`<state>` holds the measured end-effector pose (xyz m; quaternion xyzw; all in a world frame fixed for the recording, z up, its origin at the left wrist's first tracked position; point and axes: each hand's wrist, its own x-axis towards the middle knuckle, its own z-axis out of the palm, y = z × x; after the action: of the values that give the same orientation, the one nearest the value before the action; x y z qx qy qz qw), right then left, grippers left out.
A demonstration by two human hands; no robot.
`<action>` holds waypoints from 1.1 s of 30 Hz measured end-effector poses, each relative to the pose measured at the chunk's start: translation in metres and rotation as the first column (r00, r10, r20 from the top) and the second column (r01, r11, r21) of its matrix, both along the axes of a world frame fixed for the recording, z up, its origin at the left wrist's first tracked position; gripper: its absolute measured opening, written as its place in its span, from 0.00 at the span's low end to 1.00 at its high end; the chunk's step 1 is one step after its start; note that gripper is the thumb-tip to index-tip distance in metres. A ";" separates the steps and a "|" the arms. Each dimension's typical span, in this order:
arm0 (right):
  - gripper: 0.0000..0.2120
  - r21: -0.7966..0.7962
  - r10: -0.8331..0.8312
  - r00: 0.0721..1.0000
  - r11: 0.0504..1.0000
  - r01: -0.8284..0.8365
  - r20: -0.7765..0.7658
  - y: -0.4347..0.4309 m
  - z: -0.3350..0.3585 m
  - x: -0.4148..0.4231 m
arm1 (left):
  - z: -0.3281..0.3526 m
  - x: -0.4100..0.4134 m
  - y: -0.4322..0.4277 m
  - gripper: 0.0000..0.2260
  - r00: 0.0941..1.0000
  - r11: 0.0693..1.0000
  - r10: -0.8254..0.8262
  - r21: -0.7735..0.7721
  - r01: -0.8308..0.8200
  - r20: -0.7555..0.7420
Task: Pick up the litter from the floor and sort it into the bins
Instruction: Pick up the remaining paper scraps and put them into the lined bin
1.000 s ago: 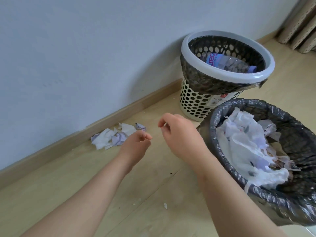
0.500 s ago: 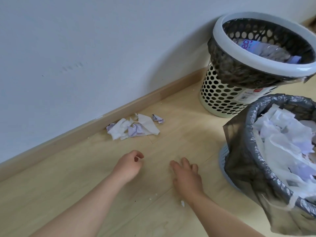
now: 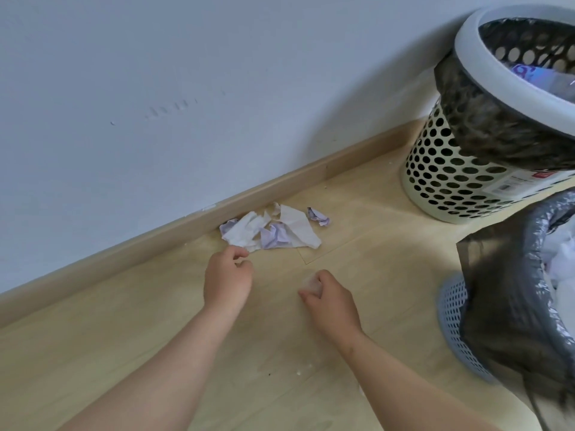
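**Where the Skirting Meets the Floor, Paper Waits**

Where the pale wooden floor [image 3: 357, 244] meets the skirting board [image 3: 140, 241], a paper pile [image 3: 273, 233] of crumpled white and lilac sheets lies flat. Its long axis runs alongside the board, from lower left to upper right. A small crumpled ball [image 3: 318, 216] sits just beside its right end, apart from the rest.

The left hand [image 3: 227, 281] is low over the floor, just short of the pile's left end. Its fingers are curled in with thumb near forefinger, and I cannot tell whether anything is inside. The right hand [image 3: 331, 300] is near it, knuckles up, fingertips pinched round a pale scrap [image 3: 311, 287] — small and blurred, down at the floor.

On the right stands the white perforated bin [image 3: 451, 181] with a dark liner, a plastic bottle [image 3: 529, 73] with a purple label inside it. In front of it is the blue bin [image 3: 454, 321] — its grey liner hangs over the side, and white crumpled paper [image 3: 560, 256] fills the top. A few crumbs [image 3: 298, 373] dot the floor between the forearms.
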<state>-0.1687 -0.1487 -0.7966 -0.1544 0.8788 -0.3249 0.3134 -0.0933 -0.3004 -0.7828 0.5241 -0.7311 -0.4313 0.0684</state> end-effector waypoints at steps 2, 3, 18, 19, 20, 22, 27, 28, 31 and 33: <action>0.09 0.003 -0.047 0.999 0.999 0.047 -0.002 -0.014 0.001 -0.003 | -0.004 -0.004 -0.004 0.12 0.998 0.998 0.047 -0.041 -0.048 -0.030; 0.09 0.011 -0.071 0.997 0.997 0.071 -0.013 -0.021 0.000 -0.005 | -0.005 -0.005 -0.007 0.13 0.998 0.996 0.057 -0.064 -0.059 -0.027; 0.12 0.078 -0.164 0.973 0.985 0.153 0.163 -0.038 -0.016 -0.031 | -0.036 -0.020 -0.027 0.24 0.744 0.739 -0.474 -0.246 0.627 0.472; 0.13 0.073 -0.163 0.971 0.986 0.152 0.174 -0.037 -0.014 -0.031 | -0.040 -0.015 -0.023 0.23 0.768 0.742 -0.460 -0.282 0.608 0.446; 0.14 0.066 -0.156 0.971 0.987 0.146 0.180 -0.037 -0.013 -0.031 | -0.043 -0.009 -0.019 0.22 0.790 0.743 -0.450 -0.317 0.590 0.416; 0.12 0.035 -0.149 0.969 0.989 0.145 0.196 -0.034 -0.012 -0.028 | -0.048 0.001 -0.012 0.17 0.821 0.711 -0.457 -0.414 0.568 0.342; 0.11 -0.005 -0.137 0.969 0.990 0.142 0.207 -0.019 -0.010 -0.010 | -0.053 0.028 -0.004 0.12 0.761 0.612 -0.523 -0.451 0.649 0.384; 0.11 0.000 -0.136 0.970 0.990 0.138 0.204 -0.015 -0.011 -0.005 | -0.052 0.032 -0.003 0.12 0.748 0.602 -0.539 -0.444 0.664 0.387; 0.10 0.018 -0.103 0.973 0.995 0.102 0.204 -0.005 -0.011 0.008 | -0.043 0.048 -0.001 0.03 0.729 0.595 -0.576 -0.422 0.684 0.369; 0.09 0.054 -0.073 0.977 0.997 0.063 0.199 0.002 -0.013 0.012 | -0.033 0.052 0.002 0.06 0.747 0.679 -0.588 -0.312 0.664 0.311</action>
<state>-0.1563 -0.1465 -0.8091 -0.0834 0.8550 -0.3284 0.3926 -0.0413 -0.2987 -0.8160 0.2528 -0.9417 -0.2171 -0.0458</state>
